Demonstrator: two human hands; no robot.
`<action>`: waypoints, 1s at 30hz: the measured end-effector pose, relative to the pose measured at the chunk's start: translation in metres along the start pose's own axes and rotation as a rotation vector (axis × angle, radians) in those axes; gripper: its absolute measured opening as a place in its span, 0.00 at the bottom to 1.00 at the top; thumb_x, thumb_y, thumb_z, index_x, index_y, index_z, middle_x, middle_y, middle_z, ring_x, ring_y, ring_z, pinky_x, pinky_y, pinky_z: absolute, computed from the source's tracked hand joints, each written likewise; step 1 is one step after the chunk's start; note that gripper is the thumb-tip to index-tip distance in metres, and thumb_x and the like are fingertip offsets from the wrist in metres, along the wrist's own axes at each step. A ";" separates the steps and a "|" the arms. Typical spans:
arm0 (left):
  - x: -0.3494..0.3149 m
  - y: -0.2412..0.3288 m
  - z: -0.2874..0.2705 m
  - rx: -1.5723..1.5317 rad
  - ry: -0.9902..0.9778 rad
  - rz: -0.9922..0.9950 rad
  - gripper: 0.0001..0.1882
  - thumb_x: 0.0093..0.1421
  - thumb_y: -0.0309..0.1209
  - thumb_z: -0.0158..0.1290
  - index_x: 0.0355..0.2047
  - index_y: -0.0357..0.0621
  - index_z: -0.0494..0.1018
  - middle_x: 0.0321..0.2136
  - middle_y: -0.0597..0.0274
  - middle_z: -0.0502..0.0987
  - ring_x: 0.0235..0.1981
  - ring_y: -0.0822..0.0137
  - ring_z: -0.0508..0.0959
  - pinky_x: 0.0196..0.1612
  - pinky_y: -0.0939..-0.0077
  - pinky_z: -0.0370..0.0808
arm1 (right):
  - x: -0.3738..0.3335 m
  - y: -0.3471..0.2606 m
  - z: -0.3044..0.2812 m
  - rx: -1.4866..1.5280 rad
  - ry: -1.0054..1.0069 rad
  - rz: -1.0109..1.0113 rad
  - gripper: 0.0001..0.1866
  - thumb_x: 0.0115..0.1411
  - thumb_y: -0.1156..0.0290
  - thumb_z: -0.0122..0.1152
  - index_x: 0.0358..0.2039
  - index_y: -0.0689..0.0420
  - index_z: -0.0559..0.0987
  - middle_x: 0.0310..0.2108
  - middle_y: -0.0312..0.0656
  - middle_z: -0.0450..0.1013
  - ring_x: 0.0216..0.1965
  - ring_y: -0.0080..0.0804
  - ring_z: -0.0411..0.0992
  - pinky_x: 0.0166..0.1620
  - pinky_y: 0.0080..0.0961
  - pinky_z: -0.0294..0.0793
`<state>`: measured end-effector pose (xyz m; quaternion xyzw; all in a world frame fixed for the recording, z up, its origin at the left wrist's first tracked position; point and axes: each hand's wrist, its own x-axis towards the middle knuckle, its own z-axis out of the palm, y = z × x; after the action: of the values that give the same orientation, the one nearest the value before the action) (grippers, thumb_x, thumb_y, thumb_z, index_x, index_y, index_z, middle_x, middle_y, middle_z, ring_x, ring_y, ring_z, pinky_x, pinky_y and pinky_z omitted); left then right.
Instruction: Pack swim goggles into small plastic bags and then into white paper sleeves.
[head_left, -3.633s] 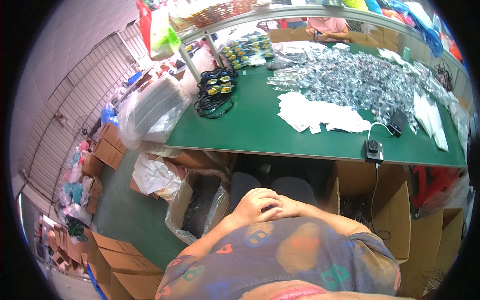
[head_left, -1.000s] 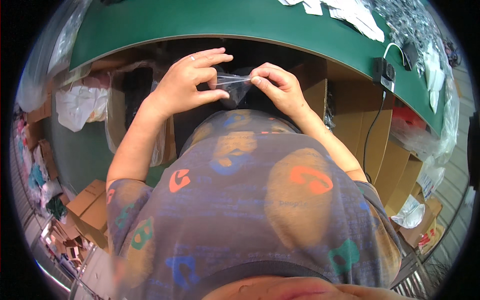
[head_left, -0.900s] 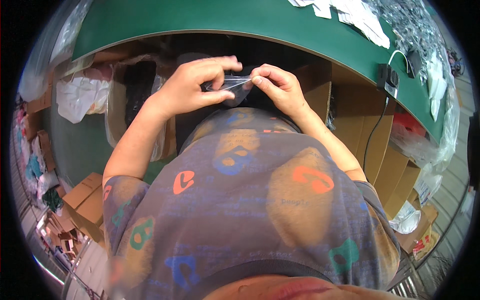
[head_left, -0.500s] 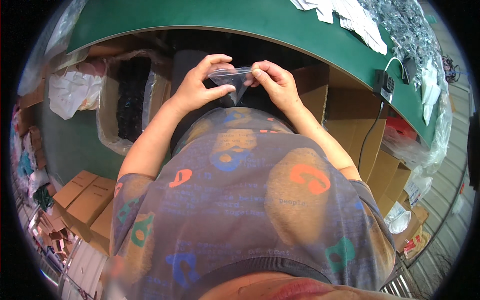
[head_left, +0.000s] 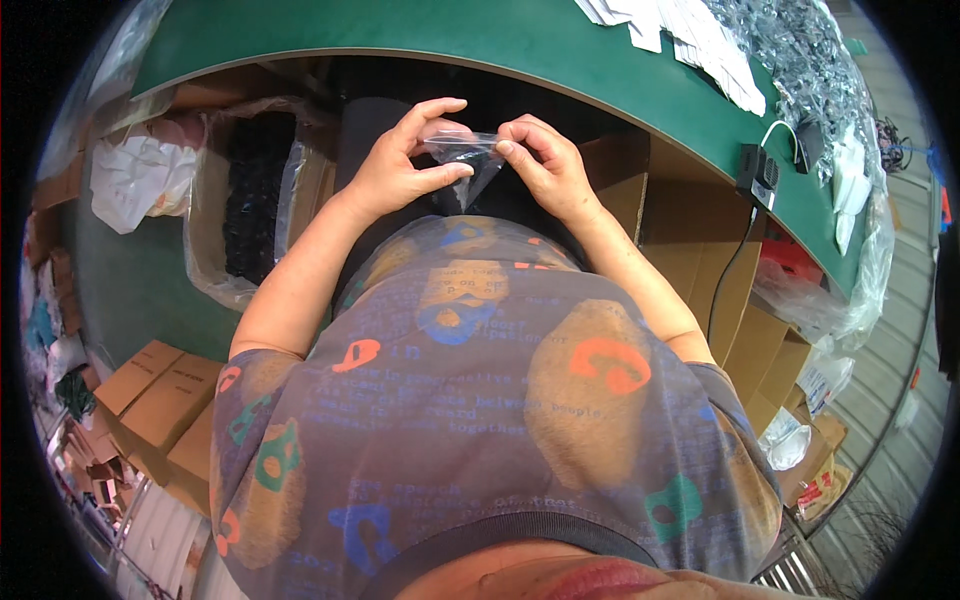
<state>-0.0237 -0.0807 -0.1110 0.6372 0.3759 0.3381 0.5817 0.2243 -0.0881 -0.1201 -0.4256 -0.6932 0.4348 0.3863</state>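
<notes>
head view, and from where i stand the person's two hands meet at the upper middle of the frame, over the lap. the right hand (head_left: 550, 170) pinches the right corner of a small clear plastic bag (head_left: 464, 165) between thumb and forefinger. the left hand (head_left: 393, 165) is curved around the bag's left end, forefinger and thumb apart; whether its other fingers grip the film, i can't tell. the bag hangs between both hands, narrowing downward, in front of the patterned shirt (head_left: 490, 370). across the top of the frame runs the green table (head_left: 400, 28), white slips (head_left: 715, 62) and a heap of clear packets (head_left: 790, 60) at upper right. a plastic-lined carton (head_left: 203, 240) with dark contents sits at upper left.
</notes>
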 end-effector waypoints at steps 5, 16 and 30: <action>0.000 0.001 0.004 -0.026 -0.022 0.018 0.41 0.56 0.24 0.67 0.67 0.51 0.61 0.50 0.57 0.79 0.53 0.65 0.79 0.60 0.67 0.74 | 0.002 -0.006 -0.002 0.131 -0.041 0.077 0.07 0.65 0.71 0.64 0.38 0.61 0.80 0.35 0.37 0.74 0.39 0.25 0.72 0.44 0.22 0.72; 0.000 0.004 0.009 -0.021 -0.033 0.032 0.41 0.56 0.24 0.67 0.68 0.52 0.60 0.49 0.57 0.79 0.52 0.66 0.79 0.59 0.68 0.74 | 0.007 -0.021 -0.003 -0.053 -0.052 -0.062 0.07 0.63 0.71 0.67 0.37 0.61 0.81 0.34 0.37 0.74 0.37 0.27 0.73 0.41 0.23 0.72; -0.002 0.006 0.007 0.000 0.009 0.037 0.41 0.56 0.24 0.66 0.68 0.52 0.60 0.49 0.57 0.79 0.52 0.65 0.79 0.60 0.66 0.75 | 0.000 -0.012 -0.017 -0.056 -0.028 -0.003 0.19 0.56 0.68 0.73 0.46 0.60 0.80 0.35 0.38 0.74 0.39 0.29 0.74 0.45 0.25 0.73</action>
<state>-0.0179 -0.0861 -0.1061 0.6425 0.3668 0.3516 0.5736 0.2369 -0.0863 -0.1031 -0.4292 -0.7111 0.4206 0.3650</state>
